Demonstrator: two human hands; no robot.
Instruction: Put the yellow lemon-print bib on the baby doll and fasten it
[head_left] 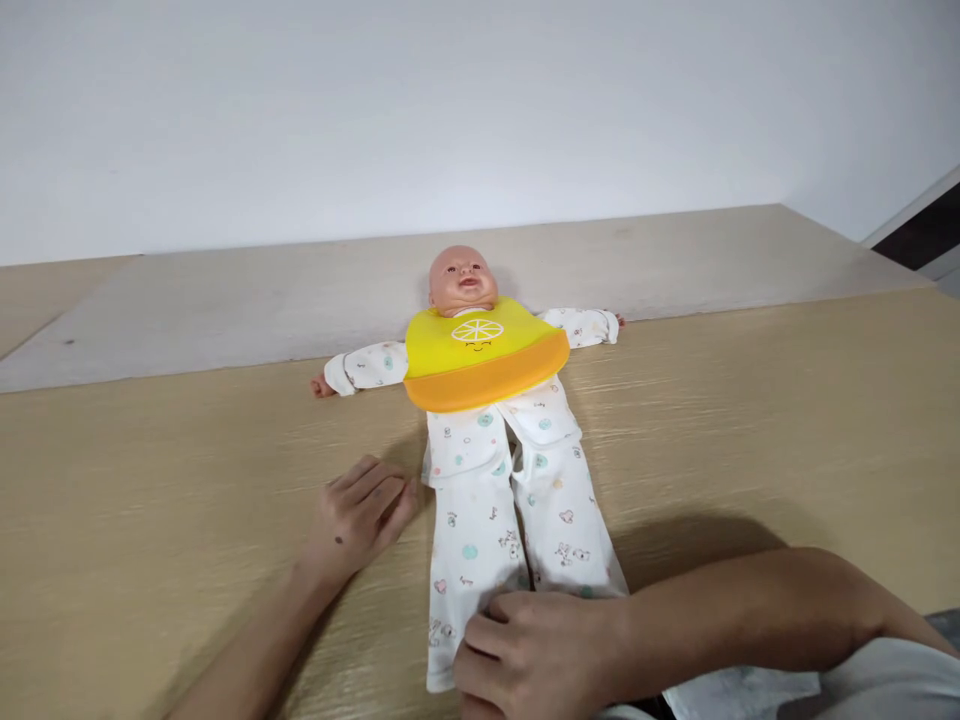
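A baby doll [460, 278] lies on its back on the wooden table [787, 420], arms spread. It wears a yellow and orange bib [484, 360] and a white printed pyjama suit [487, 500]. My left hand [364, 515] rests flat on the table beside the doll's hip, fingers near the edge of the top. My right hand [536, 650] lies over the lower ends of the trouser legs, fingers curled on the fabric. The doll's feet are hidden under it.
A paler board [225, 300] runs along the back of the table against the white wall [450, 100]. A dark opening [926, 235] shows at the far right. White cloth [750, 690] lies under my right forearm at the near edge.
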